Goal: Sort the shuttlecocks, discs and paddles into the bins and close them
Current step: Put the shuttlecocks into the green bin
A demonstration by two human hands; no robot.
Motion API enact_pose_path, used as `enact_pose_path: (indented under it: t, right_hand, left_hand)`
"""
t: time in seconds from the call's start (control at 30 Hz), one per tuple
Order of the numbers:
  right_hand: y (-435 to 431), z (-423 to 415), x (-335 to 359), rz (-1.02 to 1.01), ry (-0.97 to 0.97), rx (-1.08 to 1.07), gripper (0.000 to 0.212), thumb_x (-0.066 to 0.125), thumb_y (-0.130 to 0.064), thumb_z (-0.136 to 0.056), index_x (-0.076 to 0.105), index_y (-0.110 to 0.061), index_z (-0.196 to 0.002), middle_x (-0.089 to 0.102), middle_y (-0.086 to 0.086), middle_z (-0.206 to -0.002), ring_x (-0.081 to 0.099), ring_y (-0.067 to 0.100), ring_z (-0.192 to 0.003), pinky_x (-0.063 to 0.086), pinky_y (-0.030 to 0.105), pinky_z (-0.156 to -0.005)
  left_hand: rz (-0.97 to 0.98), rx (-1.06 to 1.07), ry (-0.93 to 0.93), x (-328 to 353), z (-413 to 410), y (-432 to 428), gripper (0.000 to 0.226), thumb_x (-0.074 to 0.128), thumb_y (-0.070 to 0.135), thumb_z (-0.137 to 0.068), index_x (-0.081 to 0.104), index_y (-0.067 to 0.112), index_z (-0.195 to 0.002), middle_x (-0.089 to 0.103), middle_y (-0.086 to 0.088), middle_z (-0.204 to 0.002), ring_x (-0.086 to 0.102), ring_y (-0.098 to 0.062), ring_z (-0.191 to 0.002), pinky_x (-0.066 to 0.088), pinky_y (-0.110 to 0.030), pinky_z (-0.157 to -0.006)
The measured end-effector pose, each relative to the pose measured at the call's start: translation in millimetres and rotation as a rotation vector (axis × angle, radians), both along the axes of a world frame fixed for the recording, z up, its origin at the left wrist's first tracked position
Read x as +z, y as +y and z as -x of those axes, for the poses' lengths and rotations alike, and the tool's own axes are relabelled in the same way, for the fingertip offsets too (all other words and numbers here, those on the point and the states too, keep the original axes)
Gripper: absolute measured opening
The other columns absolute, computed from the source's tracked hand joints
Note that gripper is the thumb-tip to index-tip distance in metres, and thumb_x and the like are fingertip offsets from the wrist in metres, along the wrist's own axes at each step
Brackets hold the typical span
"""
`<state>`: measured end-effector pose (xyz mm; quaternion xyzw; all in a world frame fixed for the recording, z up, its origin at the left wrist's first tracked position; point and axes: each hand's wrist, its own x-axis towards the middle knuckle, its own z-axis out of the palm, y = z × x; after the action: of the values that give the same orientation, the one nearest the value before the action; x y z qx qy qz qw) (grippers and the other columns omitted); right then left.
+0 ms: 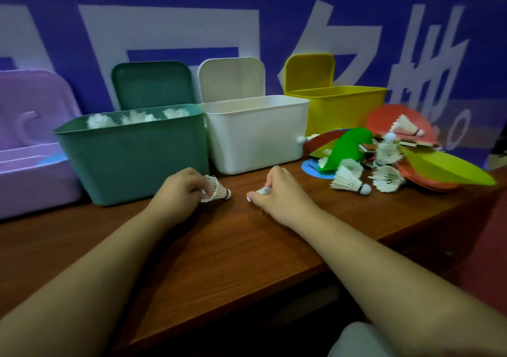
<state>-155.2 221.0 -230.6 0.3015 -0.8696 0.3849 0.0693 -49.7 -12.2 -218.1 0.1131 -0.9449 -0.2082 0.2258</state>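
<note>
My left hand (179,189) grips a white feather shuttlecock (218,190) low over the wooden table, just in front of the green bin (131,151). My right hand (279,189) is closed on a second shuttlecock (263,191), mostly hidden by the fingers. The green bin stands with its lid up and several shuttlecocks (134,116) show at its rim. Beside it stand a white bin (255,134) and a yellow bin (340,107), both with lids raised. At the right lies a heap of loose shuttlecocks (348,178), red, green and yellow discs (351,148) and paddles (400,126).
A purple lidded box (33,142) sits at the far left against the blue wall with white lettering. The brown table (219,247) ends in a front edge that runs diagonally towards the lower left. A blue disc (310,168) lies under the heap.
</note>
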Motion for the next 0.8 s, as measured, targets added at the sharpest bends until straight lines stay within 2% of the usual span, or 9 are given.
enact_pose_path:
  t: [0.1,0.17,0.27,0.33,0.47,0.6,0.67,0.73,0.8]
  right_hand:
    - [-38,6,18,-0.033,-0.017,-0.016,0.045,0.080,-0.045,-0.088,0.043,-0.020,-0.082,0.045,-0.003,-0.089,0.049,0.019,-0.080,0.032,0.031,-0.061]
    - [-59,8,29,-0.010,-0.023,-0.043,0.043,0.079,-0.044,-0.089,0.049,-0.013,-0.082,0.047,0.000,-0.084,0.051,0.024,-0.080,0.034,0.035,-0.063]
    - [-80,7,28,0.071,-0.035,-0.052,0.051,0.078,-0.050,-0.089,0.058,-0.004,-0.079,0.057,0.009,-0.079,0.057,0.029,-0.076,0.041,0.040,-0.063]
    - [-87,8,14,0.115,-0.087,-0.034,0.054,0.076,-0.058,-0.088,0.058,-0.008,-0.079,0.064,0.011,-0.079,0.062,0.028,-0.076,0.046,0.039,-0.065]
    - [-85,16,3,0.130,-0.194,0.028,0.055,0.065,-0.069,-0.091,0.055,-0.016,-0.081,0.065,0.003,-0.080,0.058,0.020,-0.074,0.040,0.034,-0.062]
    - [-75,21,3,0.096,-0.232,0.138,0.045,0.060,-0.065,-0.096,0.071,-0.022,-0.089,0.072,-0.007,-0.088,0.065,0.012,-0.084,0.042,0.031,-0.067]
    - [-77,22,2,0.098,-0.220,0.174,0.034,0.061,-0.058,-0.098,0.076,-0.029,-0.091,0.074,-0.013,-0.097,0.066,0.007,-0.094,0.045,0.029,-0.072]
    - [-81,21,2,0.072,-0.214,0.220,0.025,0.059,-0.049,-0.100,0.080,-0.036,-0.105,0.073,-0.019,-0.111,0.066,0.004,-0.101,0.048,0.026,-0.078]
    - [-84,19,1,0.014,-0.217,0.281,0.029,0.057,-0.036,-0.102,0.077,-0.039,-0.122,0.071,-0.019,-0.125,0.065,0.003,-0.108,0.048,0.023,-0.083]
  left_hand:
    - [-0.352,0.177,0.056,-4,-19,-17,0.029,0.062,0.013,-0.093,0.078,0.034,-0.083,0.074,0.001,-0.095,0.066,-0.022,-0.075,0.050,-0.030,-0.070]
    - [-0.542,0.259,0.115,-4,-23,-25,0.026,0.057,0.016,-0.092,0.078,0.030,-0.088,0.074,-0.007,-0.084,0.059,-0.024,-0.062,0.046,-0.031,-0.061]
    - [-0.671,0.277,0.162,-5,-22,-29,0.026,0.054,0.017,-0.094,0.078,0.028,-0.091,0.070,-0.008,-0.077,0.058,-0.022,-0.061,0.045,-0.031,-0.057]
    - [-0.738,0.251,0.185,-7,-19,-30,0.025,0.055,0.020,-0.097,0.078,0.027,-0.093,0.071,-0.008,-0.075,0.062,-0.023,-0.062,0.050,-0.034,-0.058]
    - [-0.731,0.220,0.264,-2,-8,-34,0.023,0.058,0.021,-0.100,0.079,0.028,-0.094,0.069,0.000,-0.065,0.064,-0.017,-0.058,0.056,-0.035,-0.063]
    - [-0.718,0.211,0.472,5,-1,-33,0.024,0.057,0.019,-0.097,0.079,0.029,-0.092,0.064,0.001,-0.064,0.060,-0.014,-0.058,0.054,-0.031,-0.060]
    - [-0.680,0.207,0.581,11,-1,-32,0.018,0.061,0.027,-0.099,0.079,0.029,-0.095,0.067,0.001,-0.071,0.061,-0.011,-0.061,0.055,-0.033,-0.060]
    - [-0.627,0.201,0.689,17,-3,-29,0.017,0.062,0.035,-0.102,0.078,0.027,-0.099,0.071,0.000,-0.087,0.064,-0.009,-0.067,0.057,-0.031,-0.062]
    - [-0.583,0.188,0.774,24,-6,-27,0.019,0.062,0.038,-0.103,0.076,0.026,-0.105,0.070,-0.003,-0.104,0.067,-0.009,-0.072,0.057,-0.027,-0.063]
